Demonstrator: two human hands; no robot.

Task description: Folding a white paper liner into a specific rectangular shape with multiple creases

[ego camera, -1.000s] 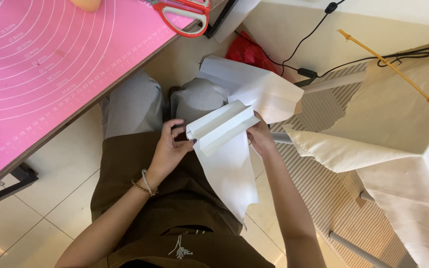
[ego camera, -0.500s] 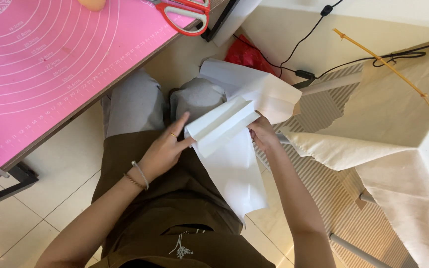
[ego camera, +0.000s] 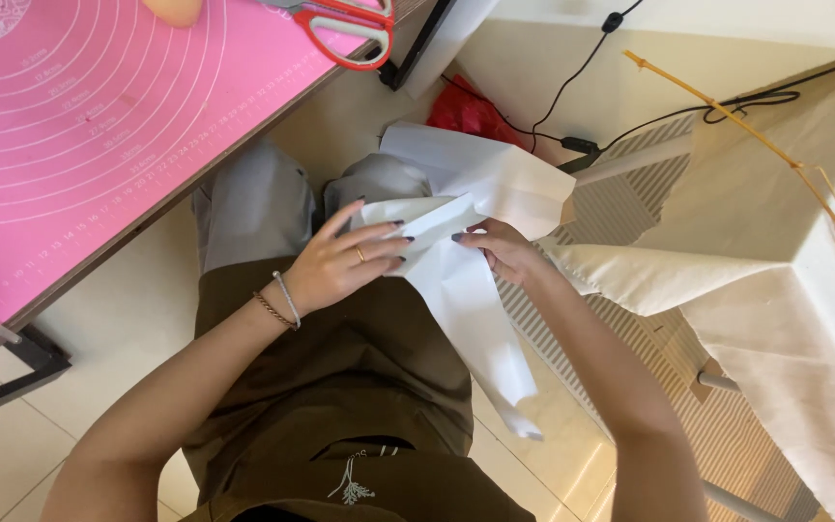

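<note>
A large sheet of white paper [ego camera: 466,290] lies over my lap, folded and creased near its top, with a long flap hanging down past my knee. My left hand [ego camera: 345,261] rests on the paper's left part, fingers spread and pressing on a fold. On the right side, my right hand [ego camera: 500,246] pinches the paper's folded edge between fingers and thumb. Both hands sit close together over my brown skirt [ego camera: 340,387].
A pink silicone mat [ego camera: 79,126] covers the table at upper left, with red-handled scissors [ego camera: 345,29] near its far edge. A cream cloth [ego camera: 775,261] drapes over something on the right. Black cables [ego camera: 582,77] and a red bag [ego camera: 466,111] lie on the floor.
The stiff folded band of paper held up between both hands has been flattened. My left hand has moved on top of the paper and spread its fingers.
</note>
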